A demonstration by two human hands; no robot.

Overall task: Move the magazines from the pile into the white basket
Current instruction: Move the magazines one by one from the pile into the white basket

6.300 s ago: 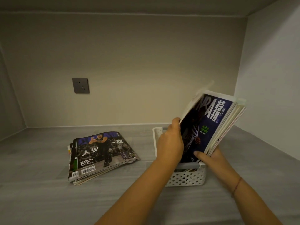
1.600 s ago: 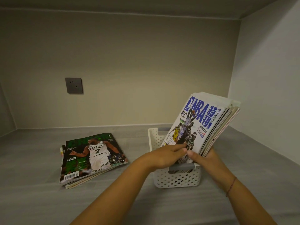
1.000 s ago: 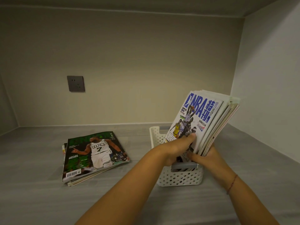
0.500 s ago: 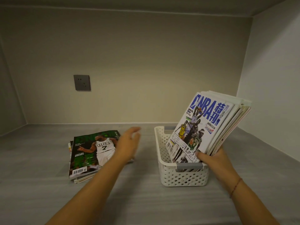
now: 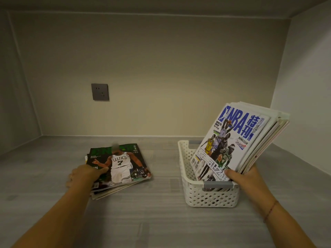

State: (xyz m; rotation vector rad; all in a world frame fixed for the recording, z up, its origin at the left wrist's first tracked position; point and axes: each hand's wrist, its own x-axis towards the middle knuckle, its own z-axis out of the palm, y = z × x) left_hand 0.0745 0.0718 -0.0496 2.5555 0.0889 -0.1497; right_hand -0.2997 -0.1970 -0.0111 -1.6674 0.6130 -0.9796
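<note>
"While the left hand [image 5: 84,176] is at the pile [image 5: 116,189], how is it gripping?"

"Its thumb lies over the cover of the green magazine [image 5: 123,163], the top one, and the other fingers curl at that magazine's edge on the wrist side. It pinches that edge. I cannot tell how many copies sit between thumb and fingers."

"And the rest of the pile?"

"It lies flat beneath that grip, fanned out past the thumb on the grey shelf [image 5: 161,221]."

"The right hand [image 5: 245,178]?"

"It is closed round the lower corner of the standing magazines [image 5: 232,140], with the thumb across the front cover and the fingers hidden behind the bundle. A red cord bracelet [image 5: 270,210] is on that wrist."

"Where do those stand?"

"Their lower ends are inside the white basket [image 5: 211,197], just below the grip. They lean up and away from the hand toward the side wall [image 5: 304,86]. The front one shows blue NBA lettering."

"Basket and pile?"

"They are apart, with shelf between the two hands. The basket's grey handle [image 5: 218,184] sits just beneath the right thumb."

"Anything else?"

"A grey wall socket [image 5: 100,91], above and beyond the left hand."
</note>
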